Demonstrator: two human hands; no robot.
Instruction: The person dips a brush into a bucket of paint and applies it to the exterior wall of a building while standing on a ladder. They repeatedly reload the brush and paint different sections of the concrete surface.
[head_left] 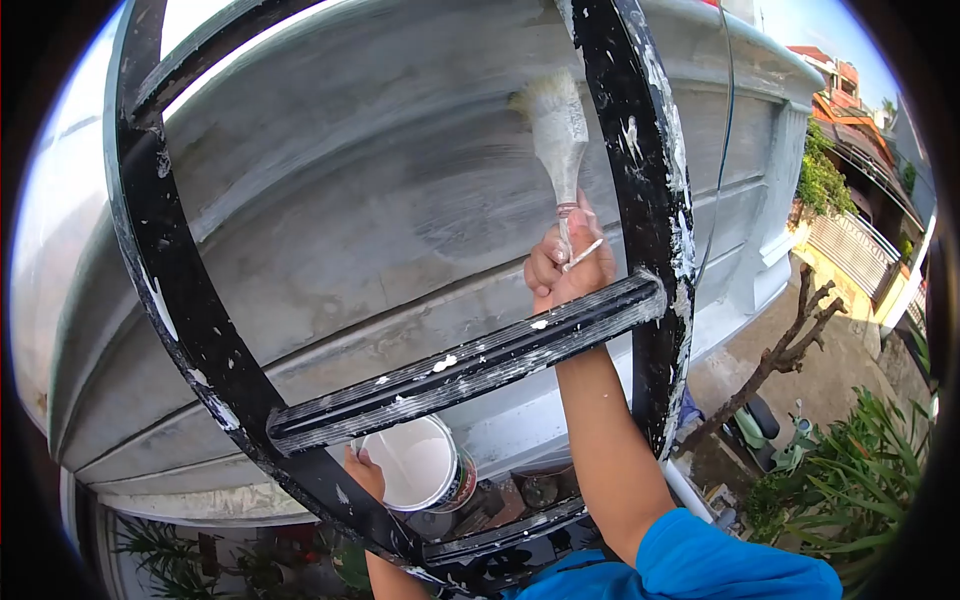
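Observation:
My right hand (578, 262) is closed round the handle of a wide paintbrush (560, 140), reaching between the ladder's rails. The brush points upward, its whitish bristles against the grey wall (400, 180). Lower down, my left hand (366, 476) is closed at the left edge of a paint bucket (446, 490), its thumb by the rim. White paint coats the bucket's inside. Part of the left hand and forearm is hidden behind the ladder rail. A black ladder (640, 130), spattered with white paint, stands between me and the wall, one rung crossing in front of my right wrist.
A thin cable (727, 130) hangs right of the ladder. Far below on the right are a bare tree trunk (775, 365), a parked scooter (765, 435) and green plants (850, 470). More plants (180, 550) stand at the lower left, under the wall's ledge.

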